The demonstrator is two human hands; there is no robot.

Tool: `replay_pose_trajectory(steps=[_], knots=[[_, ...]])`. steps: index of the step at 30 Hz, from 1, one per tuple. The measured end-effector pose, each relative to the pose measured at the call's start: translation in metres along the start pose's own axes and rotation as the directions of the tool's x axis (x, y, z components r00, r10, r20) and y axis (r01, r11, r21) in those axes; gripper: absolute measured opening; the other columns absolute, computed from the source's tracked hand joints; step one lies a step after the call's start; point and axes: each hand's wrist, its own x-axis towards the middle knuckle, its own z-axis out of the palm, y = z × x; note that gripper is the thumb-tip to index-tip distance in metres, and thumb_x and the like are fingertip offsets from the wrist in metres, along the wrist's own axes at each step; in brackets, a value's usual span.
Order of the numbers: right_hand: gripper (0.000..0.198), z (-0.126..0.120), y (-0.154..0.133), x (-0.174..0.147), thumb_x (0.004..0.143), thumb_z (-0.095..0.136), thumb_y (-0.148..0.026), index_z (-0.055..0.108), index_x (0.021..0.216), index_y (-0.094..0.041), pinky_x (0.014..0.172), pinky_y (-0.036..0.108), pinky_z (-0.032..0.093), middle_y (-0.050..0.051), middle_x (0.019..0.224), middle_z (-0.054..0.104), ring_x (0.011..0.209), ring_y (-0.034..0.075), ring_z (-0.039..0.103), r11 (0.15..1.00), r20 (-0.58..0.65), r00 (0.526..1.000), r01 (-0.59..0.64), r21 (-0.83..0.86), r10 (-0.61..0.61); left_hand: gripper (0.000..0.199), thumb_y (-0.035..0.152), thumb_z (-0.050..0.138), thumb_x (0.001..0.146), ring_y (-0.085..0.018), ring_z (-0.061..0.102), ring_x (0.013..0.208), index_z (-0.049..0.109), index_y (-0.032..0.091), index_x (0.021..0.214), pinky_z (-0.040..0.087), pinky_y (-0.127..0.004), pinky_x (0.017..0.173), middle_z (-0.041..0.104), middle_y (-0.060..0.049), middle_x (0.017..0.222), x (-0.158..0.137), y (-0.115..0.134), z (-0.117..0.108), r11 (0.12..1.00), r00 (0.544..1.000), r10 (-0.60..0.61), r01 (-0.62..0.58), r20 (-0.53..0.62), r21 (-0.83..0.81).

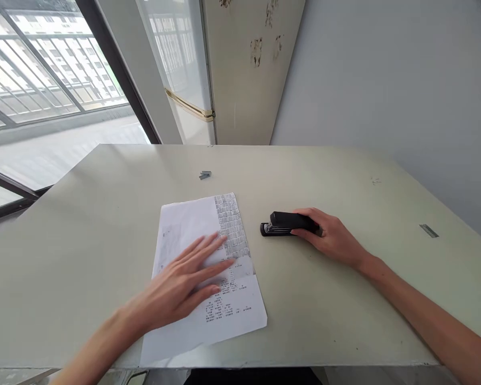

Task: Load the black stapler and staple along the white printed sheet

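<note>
White paper sheets with printed text lie at a slant near the table's front edge. My left hand rests on them with its fingers stretched out and spread, hiding part of the print. To the right of the paper, a black stapler sits on the table, its nose pointing left. My right hand grips the stapler's rear end between thumb and fingers. A gap of bare table separates the stapler from the paper.
Small strips of staples lie behind the paper. Another staple strip is at the far right of the pale table. A fridge stands beyond the table, a window at left, a wall at right.
</note>
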Motion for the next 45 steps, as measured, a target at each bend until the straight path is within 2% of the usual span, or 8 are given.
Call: replay_pose_trajectory(steps=[7,13,18,22,28,35,39,45], knots=[[0.044,-0.002,0.015,0.003,0.098,0.061,-0.061,0.062,0.127,-0.028,0.068,0.035,0.056,0.007,0.111,0.073,0.086,0.023,0.065,0.993,0.003,0.997,-0.075,0.088,0.075,0.068,0.042,0.050,0.107,-0.036,0.026,0.160,0.024,0.040,0.169,0.029,-0.064,0.126,0.021,0.002,0.176,-0.063,-0.026,-0.018,0.955,0.959,-0.281,0.284,-0.036,0.090],[0.036,-0.002,0.017,0.003,0.099,0.062,-0.055,0.062,0.124,-0.028,0.080,0.040,0.055,0.005,0.109,0.072,0.089,0.024,0.064,0.989,0.005,0.998,-0.063,0.134,0.063,0.076,0.045,0.057,0.102,-0.041,0.024,0.160,0.023,0.037,0.170,0.033,-0.068,0.123,0.023,-0.003,0.176,-0.069,-0.031,-0.011,0.953,0.963,-0.269,0.267,-0.006,0.140],[0.042,-0.006,0.020,0.004,0.096,0.066,-0.058,0.062,0.128,-0.031,0.076,0.038,0.055,0.005,0.115,0.073,0.093,0.025,0.066,0.961,0.029,0.994,-0.107,0.256,0.103,0.066,0.040,0.053,0.105,-0.038,0.027,0.160,0.031,0.038,0.167,0.029,-0.067,0.126,0.031,-0.002,0.174,-0.041,-0.025,-0.016,0.949,0.952,-0.292,0.300,-0.087,0.098],[0.044,-0.009,0.021,0.005,0.106,0.043,-0.063,0.067,0.123,-0.030,0.079,0.038,0.053,0.006,0.117,0.074,0.095,0.025,0.067,0.917,-0.022,0.985,-0.153,0.368,0.173,0.059,0.035,0.059,0.104,-0.032,0.036,0.157,0.043,0.037,0.161,0.036,-0.058,0.126,0.052,0.000,0.162,0.002,-0.007,-0.020,0.973,0.951,-0.221,0.231,-0.217,0.025],[0.044,-0.002,0.023,0.007,0.110,0.037,-0.057,0.070,0.114,-0.029,0.095,0.041,0.048,0.005,0.115,0.074,0.107,0.026,0.066,0.940,-0.163,0.967,-0.138,0.312,0.196,0.037,0.037,0.055,0.107,-0.030,0.047,0.150,0.061,0.030,0.143,0.046,-0.051,0.119,0.069,-0.003,0.141,0.086,0.004,-0.012,0.973,0.964,-0.194,0.164,-0.182,-0.165],[0.045,-0.002,0.023,0.006,0.111,0.033,-0.056,0.070,0.115,-0.031,0.093,0.042,0.049,0.005,0.116,0.073,0.107,0.026,0.065,0.949,-0.144,0.967,-0.167,0.269,0.211,0.065,0.040,0.033,0.113,-0.034,0.023,0.162,0.014,0.016,0.171,0.029,-0.059,0.128,0.035,-0.017,0.171,0.127,0.003,0.016,0.946,0.930,-0.324,0.312,-0.173,-0.091],[0.045,-0.003,0.020,0.007,0.111,0.033,-0.055,0.071,0.113,-0.031,0.092,0.041,0.049,0.004,0.113,0.073,0.102,0.025,0.065,0.948,-0.134,0.965,-0.185,0.258,0.225,0.072,0.040,0.029,0.114,-0.037,0.003,0.164,-0.009,0.017,0.171,0.016,-0.064,0.130,0.014,-0.018,0.177,0.109,-0.003,0.024,0.925,0.916,-0.361,0.375,-0.176,0.056],[0.044,-0.005,0.018,0.007,0.111,0.033,-0.054,0.069,0.112,-0.030,0.085,0.039,0.052,0.005,0.112,0.072,0.095,0.023,0.066,0.940,-0.109,0.964,-0.206,0.271,0.242,0.075,0.047,0.034,0.113,-0.038,0.004,0.163,-0.014,0.032,0.170,0.016,-0.068,0.129,0.001,-0.008,0.179,0.079,-0.019,0.037,0.913,0.920,-0.383,0.391,-0.089,0.113]])
